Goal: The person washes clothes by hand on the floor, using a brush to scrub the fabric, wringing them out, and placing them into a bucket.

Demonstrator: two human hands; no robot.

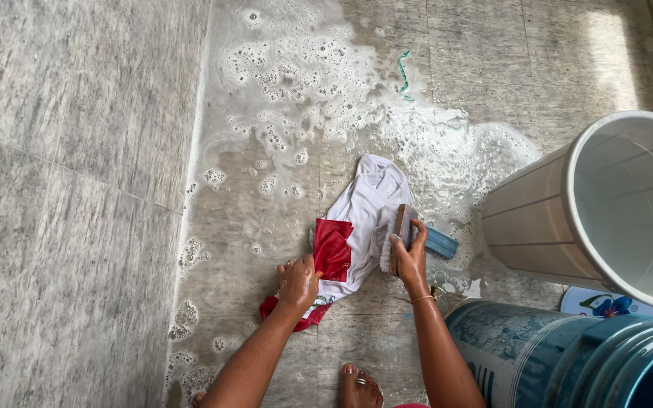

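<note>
On a wet, grey stone-patterned floor point(281, 340), a white and red garment point(360, 215) was spread flat, with soapy foam point(319, 98) scattered over the tiles above and around it. The garment lay near the middle of the view, just below the thickest suds and to the left of the buckets.

The left hand point(298, 283) was laid palm down on the lower red edge of the cloth, fingers fairly close together and pressed flat; it appeared to be placed there to pin the fabric so it could not slide on the slick floor. The right hand point(410, 257) was wrapped closed around a wooden scrubbing brush point(396, 238), whose bristles were set against the white part of the garment, seemingly so that pressure could be borne straight down into the cloth. A thin bangle was worn at that wrist. A blue bar-like object point(440, 242) lay just beside the brush, partly hidden by the hand.

To the right, a large white bucket point(538, 219) was tipped on its side with its mouth open toward the viewer, and a blue bucket point(523, 347) stood below it. A small teal scrap point(403, 74) lay in the foam higher up. Bare toes point(357, 381) were seen at the bottom edge.
</note>
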